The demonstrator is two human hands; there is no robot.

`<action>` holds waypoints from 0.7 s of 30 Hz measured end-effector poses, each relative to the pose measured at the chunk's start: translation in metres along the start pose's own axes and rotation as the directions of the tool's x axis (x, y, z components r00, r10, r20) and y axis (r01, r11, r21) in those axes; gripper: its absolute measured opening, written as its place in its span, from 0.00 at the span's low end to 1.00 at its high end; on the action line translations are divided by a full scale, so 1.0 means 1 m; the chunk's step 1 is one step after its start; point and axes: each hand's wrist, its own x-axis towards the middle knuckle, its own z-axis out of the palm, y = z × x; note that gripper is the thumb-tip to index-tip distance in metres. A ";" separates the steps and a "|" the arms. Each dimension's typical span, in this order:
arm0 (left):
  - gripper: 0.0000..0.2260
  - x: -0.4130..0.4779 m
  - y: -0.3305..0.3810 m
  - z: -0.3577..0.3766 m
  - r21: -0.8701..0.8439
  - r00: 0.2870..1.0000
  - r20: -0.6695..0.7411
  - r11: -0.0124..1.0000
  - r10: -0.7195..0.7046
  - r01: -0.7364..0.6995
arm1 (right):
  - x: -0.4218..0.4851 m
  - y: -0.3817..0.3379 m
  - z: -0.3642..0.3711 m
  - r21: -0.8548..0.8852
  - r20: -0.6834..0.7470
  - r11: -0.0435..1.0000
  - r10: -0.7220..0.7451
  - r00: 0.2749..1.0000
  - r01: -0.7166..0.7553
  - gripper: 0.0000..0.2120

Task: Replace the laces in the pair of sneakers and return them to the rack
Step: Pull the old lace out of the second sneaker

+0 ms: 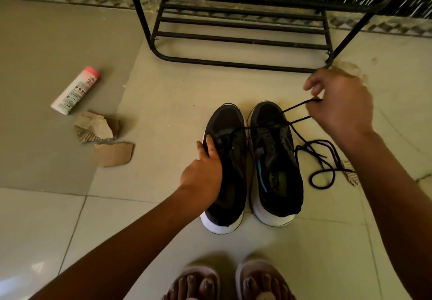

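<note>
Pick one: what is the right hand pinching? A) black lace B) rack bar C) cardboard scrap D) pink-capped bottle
A: the right hand pinches the black lace pulled up from the sneakers, while the left hand grips the left sneaker.

Open floor (187,84) between sneakers (233,178) and rack (243,40)
</note>
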 end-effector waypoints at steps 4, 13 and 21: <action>0.37 0.000 -0.001 0.001 0.013 1.000 -0.002 1.000 0.009 -0.009 | 0.005 0.016 -0.014 -0.035 -0.248 0.996 0.074 0.966 -0.085 0.12; 0.41 0.012 -0.020 -0.010 -0.091 0.987 0.049 0.985 0.152 -0.147 | 0.004 0.050 -0.023 0.104 0.250 0.973 0.175 0.952 -0.206 0.14; 0.17 0.023 -0.030 -0.032 -0.296 0.981 -0.173 0.945 0.090 -0.139 | -0.056 -0.040 0.034 0.324 0.642 0.946 -0.209 0.738 -0.014 0.21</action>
